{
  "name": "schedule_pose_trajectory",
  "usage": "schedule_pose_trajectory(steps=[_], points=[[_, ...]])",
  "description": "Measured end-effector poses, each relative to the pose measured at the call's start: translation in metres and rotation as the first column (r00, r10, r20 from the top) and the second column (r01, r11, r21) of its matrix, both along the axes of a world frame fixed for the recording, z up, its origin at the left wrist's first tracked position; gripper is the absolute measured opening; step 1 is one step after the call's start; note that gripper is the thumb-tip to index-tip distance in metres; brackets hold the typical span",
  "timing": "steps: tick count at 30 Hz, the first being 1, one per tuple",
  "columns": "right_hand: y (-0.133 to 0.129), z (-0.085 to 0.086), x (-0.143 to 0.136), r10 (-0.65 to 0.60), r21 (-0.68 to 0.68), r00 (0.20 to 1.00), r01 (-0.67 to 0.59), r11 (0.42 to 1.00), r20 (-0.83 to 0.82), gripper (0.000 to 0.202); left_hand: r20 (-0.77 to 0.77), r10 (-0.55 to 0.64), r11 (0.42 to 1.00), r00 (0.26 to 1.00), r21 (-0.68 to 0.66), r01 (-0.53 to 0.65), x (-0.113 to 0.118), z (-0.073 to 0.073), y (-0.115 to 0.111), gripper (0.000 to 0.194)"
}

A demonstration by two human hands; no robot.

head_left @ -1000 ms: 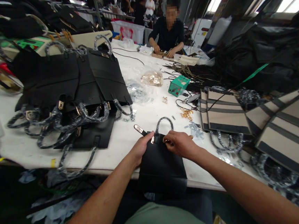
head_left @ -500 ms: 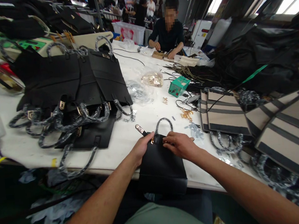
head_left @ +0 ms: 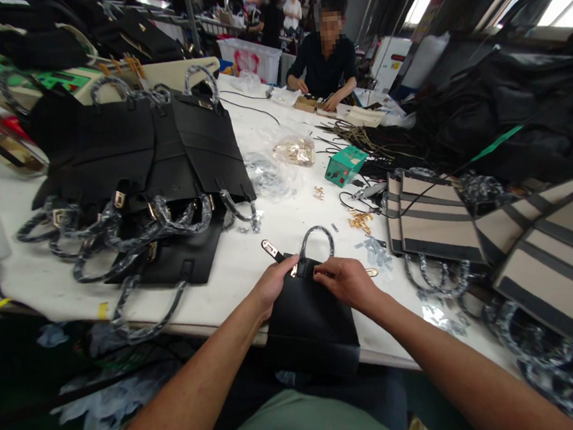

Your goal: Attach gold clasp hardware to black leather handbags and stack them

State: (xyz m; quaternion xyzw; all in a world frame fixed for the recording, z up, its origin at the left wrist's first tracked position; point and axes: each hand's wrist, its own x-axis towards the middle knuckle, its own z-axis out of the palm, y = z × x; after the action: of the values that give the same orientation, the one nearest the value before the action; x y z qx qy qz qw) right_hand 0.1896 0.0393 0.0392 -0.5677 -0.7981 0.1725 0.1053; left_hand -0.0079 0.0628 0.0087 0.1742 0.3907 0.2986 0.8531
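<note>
A small black bag (head_left: 312,323) lies at the near table edge, its wrapped handle (head_left: 317,231) pointing away from me. My left hand (head_left: 276,283) grips the bag's upper left corner, thumb beside a gold fitting (head_left: 294,270). A strap with a gold metal end (head_left: 270,248) sticks out beyond that hand. My right hand (head_left: 345,280) is closed at the bag's upper right, its fingertips on a gold fitting there; what they pinch is mostly hidden. Another gold strap end (head_left: 372,272) shows to the right of my right hand.
Black bags (head_left: 160,142) are piled on the left. Beige-and-black panels (head_left: 437,218) lie on the right. Beyond my hands are gold parts (head_left: 360,221), grey metal plates (head_left: 374,251) and a green box (head_left: 345,166). A person (head_left: 326,61) sits at the far side.
The view has shifted slightly. My right hand has moved a little on the bag's upper right, and the gold strap end beside it shows more. My left hand keeps its grip.
</note>
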Motion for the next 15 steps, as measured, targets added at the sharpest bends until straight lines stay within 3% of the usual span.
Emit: schedule_pose_trajectory(steps=[7, 10, 12, 15], points=[[-0.008, 0.01, -0.006, -0.008, -0.005, 0.999, 0.008, 1.0, 0.04, 0.023, -0.027, 0.04, 0.999, 0.999, -0.029, -0.041, 0.0, 0.005, -0.002, 0.036], [-0.014, 0.013, -0.01, -0.073, 0.02, 0.997, 0.074, 0.997, -0.032, 0.02, -0.025, 0.057, 0.998, 0.998, 0.0, -0.057, -0.002, 0.007, -0.005, 0.035], [-0.015, 0.009, -0.012, -0.121, 0.036, 0.988, 0.125, 0.992, -0.092, 0.017, 0.002, 0.103, 0.994, 0.995, 0.046, -0.103, -0.001, 0.003, -0.006, 0.034], [-0.01, -0.005, -0.018, -0.094, 0.072, 0.993, 0.099, 0.992, -0.069, 0.022, 0.046, 0.123, 0.986, 0.991, 0.108, -0.127, 0.001, -0.011, 0.0, 0.035]])
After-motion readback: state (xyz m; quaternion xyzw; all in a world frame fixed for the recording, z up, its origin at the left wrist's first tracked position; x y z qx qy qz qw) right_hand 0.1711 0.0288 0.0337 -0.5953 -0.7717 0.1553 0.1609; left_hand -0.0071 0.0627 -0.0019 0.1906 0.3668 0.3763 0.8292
